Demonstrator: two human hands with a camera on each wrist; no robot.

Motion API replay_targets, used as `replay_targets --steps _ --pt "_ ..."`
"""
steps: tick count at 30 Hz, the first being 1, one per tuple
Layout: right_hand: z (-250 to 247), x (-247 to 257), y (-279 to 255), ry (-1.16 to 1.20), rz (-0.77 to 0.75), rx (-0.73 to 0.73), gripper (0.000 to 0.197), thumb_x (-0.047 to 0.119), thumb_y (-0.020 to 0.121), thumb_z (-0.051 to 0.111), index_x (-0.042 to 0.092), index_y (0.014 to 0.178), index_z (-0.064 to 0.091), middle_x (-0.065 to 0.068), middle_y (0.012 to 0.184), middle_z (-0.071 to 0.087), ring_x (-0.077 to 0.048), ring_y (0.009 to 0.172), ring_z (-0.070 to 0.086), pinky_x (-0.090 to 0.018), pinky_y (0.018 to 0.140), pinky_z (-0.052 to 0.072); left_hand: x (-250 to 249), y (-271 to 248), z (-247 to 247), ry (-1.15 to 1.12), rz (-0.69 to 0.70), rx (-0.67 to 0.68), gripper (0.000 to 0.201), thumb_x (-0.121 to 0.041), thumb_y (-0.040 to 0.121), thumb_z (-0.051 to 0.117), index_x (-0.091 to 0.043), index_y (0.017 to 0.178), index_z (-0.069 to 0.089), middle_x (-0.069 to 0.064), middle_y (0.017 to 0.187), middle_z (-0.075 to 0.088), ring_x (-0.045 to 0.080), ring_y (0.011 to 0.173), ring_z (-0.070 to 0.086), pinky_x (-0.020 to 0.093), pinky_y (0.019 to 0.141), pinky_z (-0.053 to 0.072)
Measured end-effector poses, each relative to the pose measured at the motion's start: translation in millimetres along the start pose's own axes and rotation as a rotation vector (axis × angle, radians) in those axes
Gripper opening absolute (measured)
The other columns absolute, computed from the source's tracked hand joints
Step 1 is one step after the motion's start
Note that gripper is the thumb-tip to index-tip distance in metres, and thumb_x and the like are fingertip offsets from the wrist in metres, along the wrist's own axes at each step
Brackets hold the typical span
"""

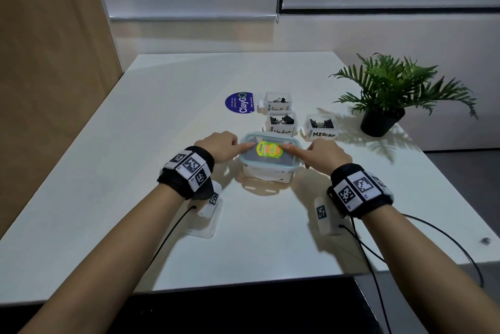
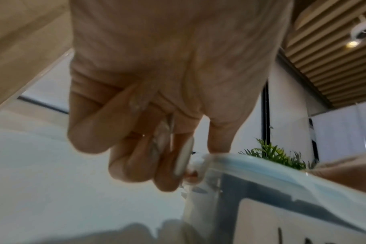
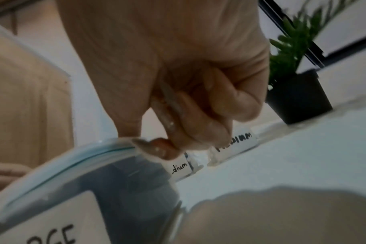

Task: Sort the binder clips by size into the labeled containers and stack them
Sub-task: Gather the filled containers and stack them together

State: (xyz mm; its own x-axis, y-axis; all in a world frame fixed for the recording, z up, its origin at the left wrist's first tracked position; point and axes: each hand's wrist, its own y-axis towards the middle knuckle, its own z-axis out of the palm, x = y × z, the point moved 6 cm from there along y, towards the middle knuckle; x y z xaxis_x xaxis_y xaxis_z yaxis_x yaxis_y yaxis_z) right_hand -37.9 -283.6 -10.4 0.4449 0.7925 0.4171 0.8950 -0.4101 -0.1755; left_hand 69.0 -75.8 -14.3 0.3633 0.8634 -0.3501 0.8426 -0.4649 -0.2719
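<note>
A clear large container with a blue-rimmed lid and a yellow-green sticker stands at the table's middle. My left hand and right hand flank it, each with a straight index finger pressing on the lid top and the other fingers curled. In the left wrist view the curled fingers sit beside the lid's side edge. The right wrist view shows the container's white label and my right hand at the lid's rim. Behind stand open boxes with black binder clips: Small, Medium, Medium.
A potted green plant stands at the right rear. A round blue ClayGo sticker lies left of the small box, with a small clear lid beside it. A clear flat lid lies under my left forearm. Black cables trail off the right front edge.
</note>
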Motion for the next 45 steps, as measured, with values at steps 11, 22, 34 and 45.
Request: replay_targets --steps 11,22,34,45 --pt "21.1 7.2 9.1 0.300 0.008 0.312 0.064 0.068 0.087 0.043 0.011 0.057 0.046 -0.002 0.057 0.036 -0.014 0.046 0.027 -0.022 0.045 0.023 -9.1 0.6 10.5 -0.325 0.061 0.236 0.046 -0.049 0.099 0.037 -0.015 0.068 0.045 0.000 0.061 0.041 0.014 0.053 0.028 0.018 0.043 0.023" --pt "-1.0 78.8 6.4 -0.337 -0.521 0.153 0.105 0.069 0.043 0.081 0.015 0.126 0.047 -0.003 0.126 0.053 -0.024 0.118 0.049 -0.037 0.096 0.044 -9.9 -11.5 1.8 -0.146 0.016 0.162 0.052 -0.056 0.096 0.036 -0.013 0.075 0.055 -0.002 0.067 0.055 0.013 0.058 0.050 0.023 0.052 0.035" --pt "19.0 111.0 29.7 -0.392 -0.524 0.178 0.094 0.049 0.045 0.090 0.013 0.121 0.047 -0.003 0.114 0.060 -0.024 0.100 0.058 -0.041 0.087 0.052 61.3 -60.5 -9.1 0.173 -0.054 0.225 0.040 -0.045 0.074 0.075 -0.017 0.100 0.062 0.000 0.099 0.065 0.018 0.088 0.062 0.034 0.078 0.054" --pt "35.8 165.2 61.2 -0.322 -0.713 0.119 0.103 0.040 0.064 0.085 0.015 0.148 0.031 -0.008 0.152 0.037 -0.026 0.139 0.035 -0.036 0.113 0.031 46.7 -76.5 6.0 0.327 -0.065 0.267 0.080 -0.058 0.039 0.089 -0.022 0.101 0.054 -0.008 0.099 0.061 0.015 0.089 0.060 0.030 0.074 0.050"
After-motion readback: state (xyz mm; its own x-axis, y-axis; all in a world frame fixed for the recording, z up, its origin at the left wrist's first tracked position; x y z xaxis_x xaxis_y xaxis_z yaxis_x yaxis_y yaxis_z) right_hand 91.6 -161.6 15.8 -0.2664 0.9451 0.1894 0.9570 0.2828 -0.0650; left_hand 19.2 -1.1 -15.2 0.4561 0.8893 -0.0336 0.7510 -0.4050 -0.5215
